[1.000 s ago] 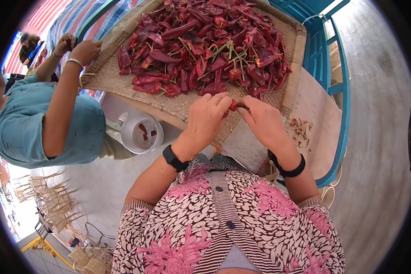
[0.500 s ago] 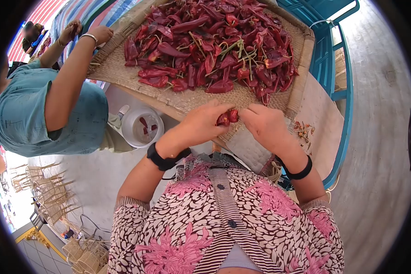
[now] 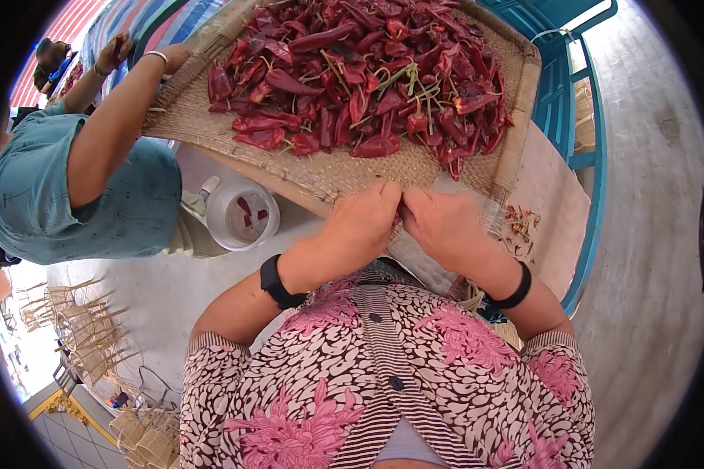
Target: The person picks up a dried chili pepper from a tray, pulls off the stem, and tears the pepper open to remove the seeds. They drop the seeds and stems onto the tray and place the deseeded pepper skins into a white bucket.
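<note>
My left hand (image 3: 358,224) is closed around a dried red chili pepper (image 3: 398,220), of which only a sliver shows between my hands. Pressed against it, fingertips to fingertips, my right hand (image 3: 444,227) pinches at the same pepper. Both hands are just off the near edge of a woven tray (image 3: 313,176). A large heap of dried red chili peppers (image 3: 352,86) covers much of that tray, with some pale stems lying on top.
On the left a co-worker in a teal shirt (image 3: 125,195) reaches over the tray's corner. A pale bucket (image 3: 220,219) holding a few red pieces stands below. Plucked stems (image 3: 520,227) lie on a board to the right, beside a blue metal frame (image 3: 594,164). Woven baskets (image 3: 86,328) stand lower left.
My hands have come together and dropped slightly, so the pepper pieces that showed in my left hand are mostly covered. The co-worker's arms have shifted a little leftward.
</note>
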`<state>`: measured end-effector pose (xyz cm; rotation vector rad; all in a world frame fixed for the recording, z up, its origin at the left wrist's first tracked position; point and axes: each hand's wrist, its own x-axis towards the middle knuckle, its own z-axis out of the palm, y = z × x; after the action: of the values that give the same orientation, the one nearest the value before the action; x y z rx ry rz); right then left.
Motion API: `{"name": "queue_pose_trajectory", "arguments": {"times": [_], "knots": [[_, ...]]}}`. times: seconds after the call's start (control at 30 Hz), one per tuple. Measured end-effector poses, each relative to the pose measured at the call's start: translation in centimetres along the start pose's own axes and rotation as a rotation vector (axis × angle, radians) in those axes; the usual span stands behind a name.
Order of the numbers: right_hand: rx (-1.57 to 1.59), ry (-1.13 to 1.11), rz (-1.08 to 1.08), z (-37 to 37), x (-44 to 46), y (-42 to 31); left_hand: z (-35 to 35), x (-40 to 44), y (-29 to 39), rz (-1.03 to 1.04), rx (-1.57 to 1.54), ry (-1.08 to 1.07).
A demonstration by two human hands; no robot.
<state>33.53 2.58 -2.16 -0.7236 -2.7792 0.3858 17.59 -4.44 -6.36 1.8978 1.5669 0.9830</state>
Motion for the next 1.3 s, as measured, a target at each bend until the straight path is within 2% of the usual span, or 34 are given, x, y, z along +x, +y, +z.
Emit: {"name": "queue_pose_trajectory", "arguments": {"times": [0.03,0.13,0.2,0.23,0.3,0.33,0.53,0.73,0.93,1.13,1.23,1.3], "knots": [[0.051,0.096,0.031,0.5,0.1,-0.3,-0.3,0.0,0.4,-0.010,-0.023,0.007],[0.199,0.073,0.084,0.5,0.6,0.5,-1.0,0.2,1.1,0.001,-0.137,0.017],[0.723,-0.212,0.311,-1.6,0.8,0.8,-1.9,-0.1,0.5,0.074,-0.263,-0.019],[0.983,-0.353,0.423,-2.4,0.9,0.8,-2.6,-0.3,0.5,-0.037,-0.455,-0.114],[1.359,-0.409,0.512,-2.5,0.6,0.8,-4.2,-0.5,0.9,-0.270,-0.840,-0.306],[1.546,-0.438,0.554,-2.6,0.4,0.8,-4.5,-0.6,0.9,-0.288,-0.918,-0.328],[2.034,-0.430,0.612,-1.3,-0.3,-0.3,-4.9,-0.9,0.4,-0.336,-1.196,-0.384],[2.295,-0.428,0.648,0.8,-1.6,0.0,-2.5,-1.4,-1.2,-0.314,-1.418,-0.407],[2.421,-0.329,0.716,1.7,-2.8,-0.2,-0.1,-1.6,-1.9,-0.369,-1.671,-0.396],[2.481,-0.308,0.645,2.1,-3.3,-0.2,0.8,-1.5,-2.5,-0.318,-1.792,-0.450],[2.742,-0.309,0.488,2.5,-3.2,-0.2,1.6,-1.7,-2.9,-0.289,-1.955,-0.472],[2.604,-0.206,0.583,1.4,-2.8,-0.4,1.8,-1.5,-2.7,-0.282,-2.013,-0.437]]}}
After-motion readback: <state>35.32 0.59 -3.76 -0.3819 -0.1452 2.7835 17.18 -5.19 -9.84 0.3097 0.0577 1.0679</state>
